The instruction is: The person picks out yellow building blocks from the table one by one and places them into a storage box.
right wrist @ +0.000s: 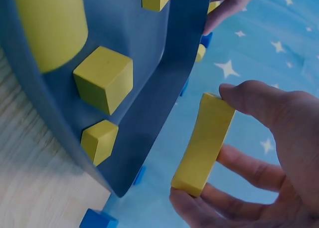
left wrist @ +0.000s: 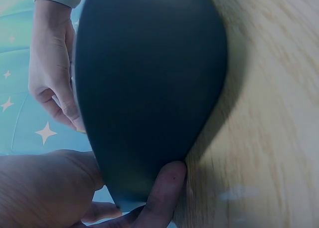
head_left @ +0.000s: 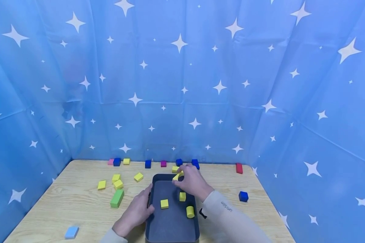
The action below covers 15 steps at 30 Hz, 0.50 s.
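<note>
My right hand (head_left: 192,181) holds a yellow block with a concave side (right wrist: 203,144) over the far end of a dark grey tray (head_left: 171,233), thumb at one end and fingertips at the other. My left hand (head_left: 137,208) grips the tray's left wall, thumb at the rim and fingers along the outside. Inside the tray lie a yellow cylinder (head_left: 190,212), a yellow cube (head_left: 182,196) and another yellow block (head_left: 164,204). A smaller yellow block (right wrist: 99,141) near the far corner shows in the right wrist view; the right hand hides it from the head view.
Left of the tray are several yellow blocks (head_left: 118,184), a green block (head_left: 117,198) and a light blue block (head_left: 71,232). Blue blocks (head_left: 148,164) and a magenta one (head_left: 163,164) line the back. At right are a red block (head_left: 239,168) and a blue cube (head_left: 243,196).
</note>
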Tool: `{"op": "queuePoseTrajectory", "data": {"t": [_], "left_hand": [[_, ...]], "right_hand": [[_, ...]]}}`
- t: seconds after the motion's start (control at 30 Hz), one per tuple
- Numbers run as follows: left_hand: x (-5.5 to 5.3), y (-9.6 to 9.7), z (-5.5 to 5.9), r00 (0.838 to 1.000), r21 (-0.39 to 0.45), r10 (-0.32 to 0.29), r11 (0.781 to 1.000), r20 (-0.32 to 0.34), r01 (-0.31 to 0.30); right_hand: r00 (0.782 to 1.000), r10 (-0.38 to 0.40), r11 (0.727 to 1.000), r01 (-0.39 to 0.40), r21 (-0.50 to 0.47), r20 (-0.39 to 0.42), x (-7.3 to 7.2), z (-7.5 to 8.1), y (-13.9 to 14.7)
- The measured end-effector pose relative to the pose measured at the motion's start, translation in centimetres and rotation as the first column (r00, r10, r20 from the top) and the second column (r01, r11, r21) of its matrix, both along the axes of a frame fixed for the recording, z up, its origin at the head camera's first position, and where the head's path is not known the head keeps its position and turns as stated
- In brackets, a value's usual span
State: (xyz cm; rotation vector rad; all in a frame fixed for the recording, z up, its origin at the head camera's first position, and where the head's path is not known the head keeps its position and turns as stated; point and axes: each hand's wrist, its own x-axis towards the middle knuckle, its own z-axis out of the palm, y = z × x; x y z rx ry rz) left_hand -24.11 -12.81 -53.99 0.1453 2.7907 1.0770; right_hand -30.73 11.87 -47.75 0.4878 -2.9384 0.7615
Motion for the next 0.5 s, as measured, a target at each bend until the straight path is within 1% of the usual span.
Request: {"op": "queuePoseTrajectory", "data": {"t": [0.23,0.37,0.5], "left_hand": [[0.0,0.1,-0.3,1.000,0.015,0.007,1.000,0.017,-0.007],[-0.1,0.1,-0.4,1.000,0.035,0.003,0.999,0.027,-0.004],[-0.1,0.0,-0.4,0.999,0.037,0.003,0.999,0.034,-0.005]], "right_hand": [[0.999,0.041,0.999,-0.041,0.000,-0.007,0.3,-0.2,-0.6],[0.999,0.049,0.999,-0.049,0.011,-0.014,0.5,-0.5,-1.2],[0.998,0.056,0.998,-0.056,0.025,-0.003,0.5,-0.8,-1.8]]}}
